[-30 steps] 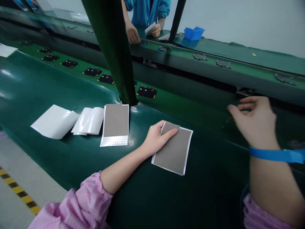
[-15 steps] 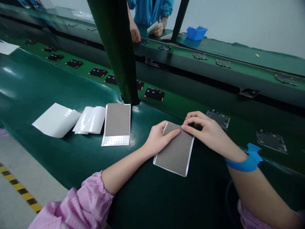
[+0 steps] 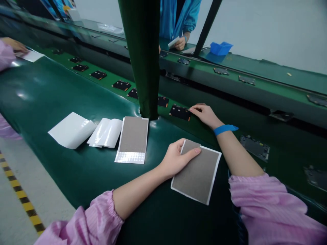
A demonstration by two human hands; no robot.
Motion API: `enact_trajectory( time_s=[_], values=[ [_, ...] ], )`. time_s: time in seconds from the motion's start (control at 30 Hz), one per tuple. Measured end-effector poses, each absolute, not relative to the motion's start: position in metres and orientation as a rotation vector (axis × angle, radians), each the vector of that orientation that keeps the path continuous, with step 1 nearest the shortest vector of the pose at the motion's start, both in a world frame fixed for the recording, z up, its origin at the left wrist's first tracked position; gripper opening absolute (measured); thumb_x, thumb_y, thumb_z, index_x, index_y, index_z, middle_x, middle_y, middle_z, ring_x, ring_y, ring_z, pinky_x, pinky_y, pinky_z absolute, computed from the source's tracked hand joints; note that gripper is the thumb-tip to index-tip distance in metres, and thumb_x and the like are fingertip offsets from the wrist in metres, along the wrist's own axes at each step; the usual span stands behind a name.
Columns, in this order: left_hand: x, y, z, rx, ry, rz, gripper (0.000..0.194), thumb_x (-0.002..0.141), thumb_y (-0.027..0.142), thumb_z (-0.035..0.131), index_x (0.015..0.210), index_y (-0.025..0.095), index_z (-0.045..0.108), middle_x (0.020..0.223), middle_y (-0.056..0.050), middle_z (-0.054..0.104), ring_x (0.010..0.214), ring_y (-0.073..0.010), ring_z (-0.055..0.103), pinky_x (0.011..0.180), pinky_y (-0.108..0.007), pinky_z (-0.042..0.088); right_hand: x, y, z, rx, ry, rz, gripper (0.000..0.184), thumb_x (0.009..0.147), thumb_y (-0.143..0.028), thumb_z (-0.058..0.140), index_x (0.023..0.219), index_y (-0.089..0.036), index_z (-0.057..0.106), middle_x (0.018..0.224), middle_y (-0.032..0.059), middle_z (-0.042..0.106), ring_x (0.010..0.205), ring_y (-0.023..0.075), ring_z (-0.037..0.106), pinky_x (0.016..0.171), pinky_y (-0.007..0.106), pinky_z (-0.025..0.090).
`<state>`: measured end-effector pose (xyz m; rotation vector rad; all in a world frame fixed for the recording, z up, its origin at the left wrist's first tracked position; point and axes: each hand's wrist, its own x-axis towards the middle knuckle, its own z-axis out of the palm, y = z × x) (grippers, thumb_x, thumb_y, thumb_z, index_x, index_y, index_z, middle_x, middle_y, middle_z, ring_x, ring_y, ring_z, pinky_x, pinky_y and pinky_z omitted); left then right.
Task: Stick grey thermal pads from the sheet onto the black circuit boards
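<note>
My left hand (image 3: 180,156) grips a grey sheet on white backing (image 3: 196,177), with the thumb lying across its top. Along the sheet's upper edge, the grey layer has a step. Farther forward, my right hand (image 3: 205,114) has its thumb and fingers pinched at the right end of a black circuit board (image 3: 179,111). Whatever is between those fingertips, if anything, is too small to make out. A blue band (image 3: 224,129) circles the right wrist. To the left, another grey sheet (image 3: 133,136) lies on the green table mat (image 3: 84,177).
Curled white papers (image 3: 71,131) lie left of the second sheet. A green-wrapped post (image 3: 143,61) rises beside the row of boards. Across the line, a person in blue (image 3: 178,20) holds a white sheet near a blue bin (image 3: 221,48). Another person's hand (image 3: 15,46) shows far left.
My right hand has left the grey sheet and moved forward and left to the black board. My left hand still holds the sheet. The whole view has shifted slightly.
</note>
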<state>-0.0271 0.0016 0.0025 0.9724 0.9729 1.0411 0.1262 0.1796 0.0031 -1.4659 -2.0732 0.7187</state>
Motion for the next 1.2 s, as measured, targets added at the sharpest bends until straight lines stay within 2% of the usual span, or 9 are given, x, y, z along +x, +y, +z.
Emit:
enact_trajectory(
  time_s=[0.27, 0.47, 0.53, 0.67, 0.77, 0.87, 0.97, 1.1, 1.2],
  values=[
    [-0.028, 0.002, 0.002, 1.035, 0.988, 0.998, 0.029, 0.078, 0.042, 0.069, 0.088, 0.017, 0.062, 0.086, -0.002, 0.064, 0.08, -0.0157, 0.062, 0.066, -0.023, 0.047, 0.143, 0.198, -0.002, -1.458, -2.23, 0.656, 0.024, 0.078, -0.039, 0.058, 0.073, -0.02, 0.072, 0.087, 0.0083, 0.067, 0.095, 0.0271, 0.059, 0.085, 0.038, 0.046],
    [-0.028, 0.002, 0.002, 1.045, 1.006, 0.989, 0.027, 0.079, 0.041, 0.069, 0.089, 0.016, 0.062, 0.087, -0.002, 0.065, 0.081, -0.0158, 0.062, 0.068, -0.023, 0.046, 0.151, 0.199, -0.012, -1.511, -2.236, 0.623, 0.02, 0.075, -0.037, 0.062, 0.069, -0.02, 0.069, 0.087, 0.0089, 0.065, 0.098, 0.0276, 0.059, 0.086, 0.037, 0.047],
    [-0.028, 0.002, 0.001, 1.05, 0.999, 0.993, 0.027, 0.079, 0.041, 0.069, 0.088, 0.016, 0.062, 0.087, -0.002, 0.064, 0.082, -0.0158, 0.062, 0.067, -0.023, 0.046, 0.154, 0.199, -0.014, -1.556, -2.199, 0.591, 0.019, 0.073, -0.038, 0.065, 0.075, -0.019, 0.068, 0.09, 0.0095, 0.065, 0.095, 0.0276, 0.059, 0.085, 0.039, 0.048],
    [-0.028, 0.002, 0.003, 1.061, 0.998, 0.997, 0.027, 0.078, 0.041, 0.069, 0.088, 0.016, 0.062, 0.087, -0.002, 0.064, 0.081, -0.0157, 0.062, 0.067, -0.023, 0.047, 0.165, 0.191, -0.012, -1.653, -2.046, 0.569, 0.04, 0.073, -0.044, 0.066, 0.101, -0.016, 0.064, 0.104, 0.0132, 0.063, 0.087, 0.0262, 0.061, 0.078, 0.041, 0.051],
    [-0.029, 0.002, 0.004, 1.057, 1.0, 0.992, 0.028, 0.078, 0.042, 0.069, 0.088, 0.016, 0.063, 0.087, -0.002, 0.065, 0.081, -0.0161, 0.062, 0.067, -0.023, 0.047, 0.176, 0.176, -0.009, -1.602, -2.103, 0.559, 0.039, 0.076, -0.052, 0.062, 0.096, -0.019, 0.065, 0.104, 0.0125, 0.063, 0.094, 0.0284, 0.06, 0.083, 0.043, 0.049],
    [-0.028, 0.001, 0.004, 1.065, 1.006, 0.992, 0.028, 0.078, 0.042, 0.069, 0.089, 0.016, 0.063, 0.087, -0.002, 0.065, 0.082, -0.0165, 0.063, 0.068, -0.024, 0.047, 0.182, 0.156, -0.009, -1.564, -2.157, 0.457, 0.044, 0.065, -0.059, 0.07, 0.086, -0.021, 0.063, 0.103, 0.0121, 0.061, 0.101, 0.0319, 0.057, 0.087, 0.045, 0.047],
    [-0.029, 0.001, 0.003, 1.07, 1.004, 0.997, 0.029, 0.078, 0.042, 0.069, 0.088, 0.016, 0.062, 0.086, -0.002, 0.064, 0.08, -0.0162, 0.062, 0.066, -0.024, 0.047, 0.18, 0.138, -0.008, -1.63, -2.009, 0.509, 0.049, 0.058, -0.059, 0.074, 0.084, -0.022, 0.053, 0.091, 0.0091, 0.06, 0.088, 0.0295, 0.059, 0.077, 0.043, 0.049],
    [-0.032, 0.003, 0.001, 0.982, 0.985, 1.048, 0.03, 0.078, 0.044, 0.069, 0.084, 0.016, 0.059, 0.079, -0.001, 0.061, 0.073, -0.0138, 0.06, 0.061, -0.022, 0.046, 0.173, 0.121, 0.017, -1.587, -1.803, 0.815, 0.044, 0.066, -0.051, 0.066, 0.089, -0.024, 0.04, 0.072, 0.0008, 0.056, 0.068, 0.0223, 0.059, 0.063, 0.036, 0.048],
    [-0.035, 0.005, 0.0, 0.924, 0.995, 1.113, 0.03, 0.078, 0.044, 0.069, 0.082, 0.017, 0.057, 0.076, 0.001, 0.059, 0.068, -0.0123, 0.058, 0.058, -0.021, 0.045, 0.169, 0.106, 0.052, -1.726, -1.787, 0.719, 0.037, 0.069, -0.036, 0.062, 0.093, -0.024, 0.037, 0.068, -0.0004, 0.056, 0.064, 0.0219, 0.058, 0.06, 0.034, 0.045]
  ],
)
